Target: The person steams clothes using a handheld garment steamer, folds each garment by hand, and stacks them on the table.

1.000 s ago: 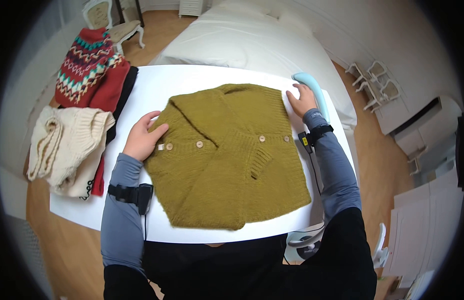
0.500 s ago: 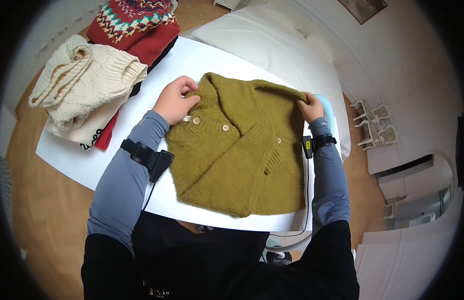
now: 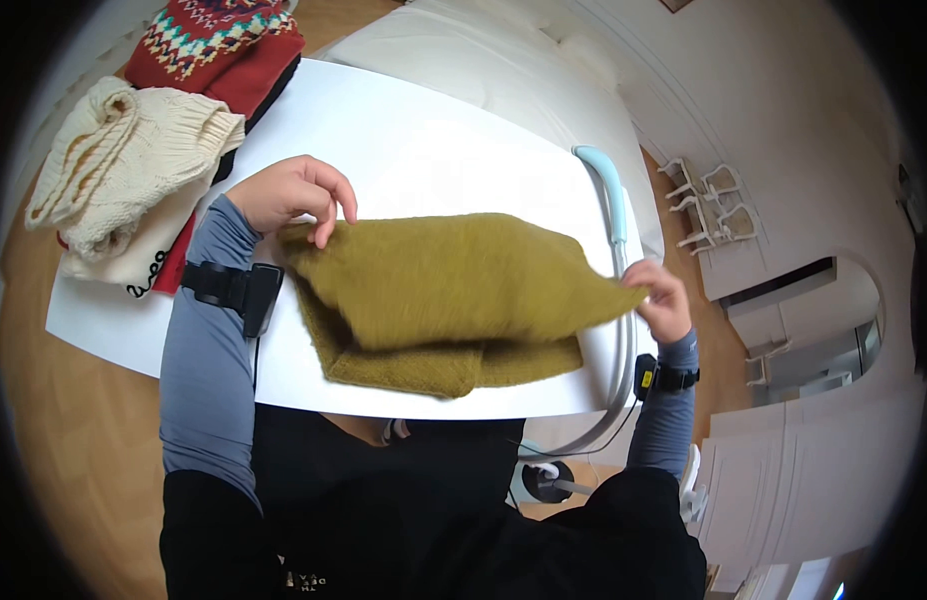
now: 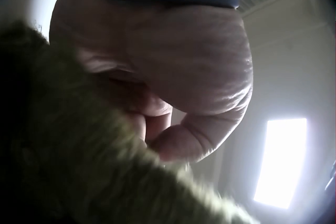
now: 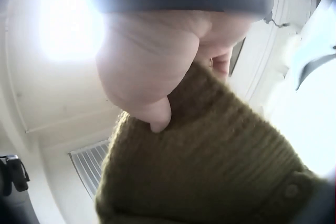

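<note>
An olive-green knit cardigan (image 3: 453,275) is folded over itself on the white table, its upper layer blurred in motion. In the head view, my right hand (image 3: 661,298) pinches its right corner and holds that corner out past the table's right side. The right wrist view shows my thumb pressed on the ribbed hem (image 5: 220,113), a button near the lower right. My left hand (image 3: 293,195) hovers at the cardigan's upper left edge, fingers loosely bent downward. Fuzzy green knit (image 4: 100,150) hides part of that hand in the left wrist view.
Folded sweaters lie at the table's left: a cream cable-knit one (image 3: 133,150) and a red patterned one (image 3: 218,50). A pale blue curved tube (image 3: 608,185) runs along the right side of the white table (image 3: 413,130). Behind stands a white-covered bed (image 3: 463,60).
Both hands first lay beside the flat cardigan, then gripped its upper edge. Its upper part has since swung down over the lower part; my right hand moved down and right, while my left loosened.
</note>
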A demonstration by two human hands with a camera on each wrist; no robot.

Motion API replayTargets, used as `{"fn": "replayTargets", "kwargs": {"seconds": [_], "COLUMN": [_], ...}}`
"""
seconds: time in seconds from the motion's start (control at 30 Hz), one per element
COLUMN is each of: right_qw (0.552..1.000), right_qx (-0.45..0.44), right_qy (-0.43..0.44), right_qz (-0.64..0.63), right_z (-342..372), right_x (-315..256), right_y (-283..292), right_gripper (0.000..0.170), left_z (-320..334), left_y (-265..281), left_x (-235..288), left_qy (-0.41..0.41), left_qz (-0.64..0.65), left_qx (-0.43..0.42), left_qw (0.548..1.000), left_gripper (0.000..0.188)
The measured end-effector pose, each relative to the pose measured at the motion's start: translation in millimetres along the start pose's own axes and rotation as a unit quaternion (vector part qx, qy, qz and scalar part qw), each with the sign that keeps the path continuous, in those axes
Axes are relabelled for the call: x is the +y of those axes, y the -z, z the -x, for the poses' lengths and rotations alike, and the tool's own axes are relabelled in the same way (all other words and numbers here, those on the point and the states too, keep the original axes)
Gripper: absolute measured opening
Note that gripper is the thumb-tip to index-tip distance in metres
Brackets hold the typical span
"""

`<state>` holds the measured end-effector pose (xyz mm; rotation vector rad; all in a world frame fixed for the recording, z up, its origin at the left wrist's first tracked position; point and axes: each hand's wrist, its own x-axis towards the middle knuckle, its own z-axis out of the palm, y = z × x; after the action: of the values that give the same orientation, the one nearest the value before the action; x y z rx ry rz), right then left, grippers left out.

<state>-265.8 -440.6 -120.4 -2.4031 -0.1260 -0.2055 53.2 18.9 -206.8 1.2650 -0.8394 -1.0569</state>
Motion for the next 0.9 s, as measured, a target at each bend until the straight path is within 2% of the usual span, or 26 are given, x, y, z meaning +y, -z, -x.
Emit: {"fn": "replayTargets", "kwargs": {"seconds": [0.03,0.07,0.1,0.17,0.23,0.3,0.43,0.47,0.53,0.63,0.73,0.9], "right_qw": [0.997,0.987,0.977,0.954,0.97,0.985,0.986,0.987,0.972,0.944,0.946,0.907], "right_qx": [-0.066,-0.13,-0.181,-0.209,-0.141,-0.082,-0.035,-0.045,-0.087,-0.108,-0.085,-0.065], "right_qy": [-0.027,-0.089,-0.112,-0.215,-0.193,-0.132,0.058,0.069,0.169,0.248,0.251,0.299], "right_qz": [0.016,0.011,0.027,0.022,0.038,0.077,0.155,0.138,0.14,0.187,0.189,0.29], "right_z": [12.4,18.4,24.0,32.7,36.1,30.7,2.7,-2.6,-20.9,-39.7,-56.5,-81.1], "right_x": [-6.1,-24.4,-30.7,-32.5,-24.6,-21.8,-54.7,-69.3,-94.7,-119.7,-137.7,-137.3], "right_y": [-4.3,-13.6,-19.8,-24.3,-23.3,-23.3,-57.0,-70.8,-97.8,-140.3,-177.4,-208.0], "right_gripper": [0.024,0.031,0.039,0.039,0.035,0.031,0.029,0.03,0.032,0.036,0.036,0.026], "left_z": [-1.4,-2.2,-4.0,-8.4,-11.4,-8.4,-10.2,-13.0,-14.0,-16.7,-15.1,-15.2], "left_y": [-3.7,-7.1,-9.8,-5.2,-5.9,-6.8,-10.3,-7.5,-5.8,-6.4,-3.5,-2.4], "left_x": [0.8,3.2,5.7,-0.3,-3.8,-2.6,-11.1,-13.8,-16.5,-15.3,-15.1,-13.8], "left_qy": [0.002,0.01,0.017,0.019,0.01,0.029,-0.004,0.013,0.031,0.049,0.059,0.054], "left_qz": [0.0,-0.03,-0.061,-0.083,-0.098,-0.114,-0.159,-0.177,-0.197,-0.203,-0.184,-0.175], "left_qx": [-0.006,0.045,0.096,0.103,0.179,0.147,0.123,0.121,0.117,0.131,0.118,0.135], "left_qw": [1.0,0.999,0.993,0.991,0.979,0.982,0.98,0.977,0.973,0.969,0.974,0.974], "left_gripper": [0.025,0.022,0.019,0.018,0.023,0.028,0.029,0.029,0.03,0.031,0.026,0.026]}}
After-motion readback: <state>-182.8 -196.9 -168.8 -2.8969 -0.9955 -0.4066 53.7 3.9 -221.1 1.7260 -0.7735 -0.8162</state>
